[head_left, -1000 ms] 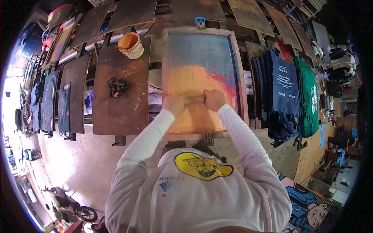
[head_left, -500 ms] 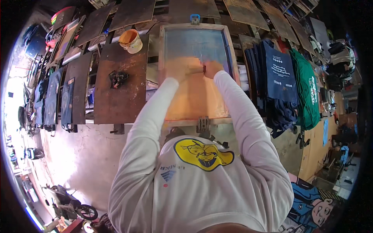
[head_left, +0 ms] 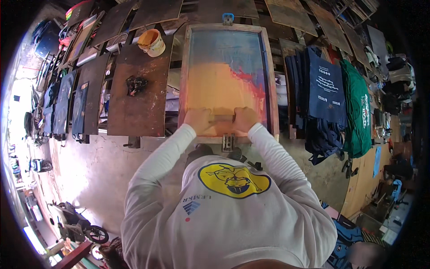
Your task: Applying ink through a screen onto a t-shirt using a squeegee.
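A screen printing frame [head_left: 185, 67] with a wooden rim lies in front of me. Orange ink [head_left: 210, 85] covers much of its mesh, with a ragged pink-red edge on the right and blue-grey mesh at the far end. Across the near end of the mesh lies a squeegee [head_left: 222, 118]. My left hand [head_left: 199, 121] is closed round its left end, and my right hand [head_left: 246, 121] is closed round its right end. Its blade and the fingertips are hidden under the hands and handle.
A metal hinge clamp [head_left: 228, 141] sits at the frame's near edge, a blue clamp [head_left: 228, 18] at its far edge. On the brown board [head_left: 121, 112] to the left are an ink-stained bucket [head_left: 154, 44] and a dark crumpled lump [head_left: 135, 85]. Navy bags [head_left: 324, 85] and green cloth [head_left: 356, 107] hang right.
Both hands and the squeegee have come toward me, from mid-frame to the near end of the mesh. The pink-red edge of the ink is now uncovered.
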`<state>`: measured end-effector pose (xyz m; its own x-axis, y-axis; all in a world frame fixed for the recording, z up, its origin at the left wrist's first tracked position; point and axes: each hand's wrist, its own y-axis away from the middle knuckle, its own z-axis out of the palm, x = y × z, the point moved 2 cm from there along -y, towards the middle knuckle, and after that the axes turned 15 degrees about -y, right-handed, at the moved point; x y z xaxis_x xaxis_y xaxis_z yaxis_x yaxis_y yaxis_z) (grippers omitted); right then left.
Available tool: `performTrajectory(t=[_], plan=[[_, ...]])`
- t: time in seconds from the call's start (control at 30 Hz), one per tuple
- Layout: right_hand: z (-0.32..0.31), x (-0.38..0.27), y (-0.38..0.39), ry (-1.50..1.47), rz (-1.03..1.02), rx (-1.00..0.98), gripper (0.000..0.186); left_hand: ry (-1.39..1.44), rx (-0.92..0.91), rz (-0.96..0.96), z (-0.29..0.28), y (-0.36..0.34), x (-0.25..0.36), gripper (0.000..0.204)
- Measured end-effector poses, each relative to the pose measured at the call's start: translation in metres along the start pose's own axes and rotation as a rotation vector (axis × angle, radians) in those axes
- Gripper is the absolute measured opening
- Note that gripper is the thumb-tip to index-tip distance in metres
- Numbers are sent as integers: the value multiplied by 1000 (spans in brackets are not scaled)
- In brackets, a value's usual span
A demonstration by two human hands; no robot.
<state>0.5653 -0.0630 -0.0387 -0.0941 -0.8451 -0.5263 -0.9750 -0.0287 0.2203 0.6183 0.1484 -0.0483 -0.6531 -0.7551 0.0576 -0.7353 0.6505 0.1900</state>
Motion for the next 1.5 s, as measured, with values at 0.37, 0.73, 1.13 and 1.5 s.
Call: performTrajectory(t=[0.37,0.73,1.13,1.5], plan=[[-50,20,-197,46,12,112,38,-70,165,11,-66,-168,-91,50],[-63,-4,-235,128,259,-33,76,-52,-60,100,-60,-234,-125,55],[-19,-4,-160,131,109,219,26,-71,317,51,-30,-146,-89,59],[17,-39,-19,64,23,103,24,-59,51,-3,1,-3,-33,55]])
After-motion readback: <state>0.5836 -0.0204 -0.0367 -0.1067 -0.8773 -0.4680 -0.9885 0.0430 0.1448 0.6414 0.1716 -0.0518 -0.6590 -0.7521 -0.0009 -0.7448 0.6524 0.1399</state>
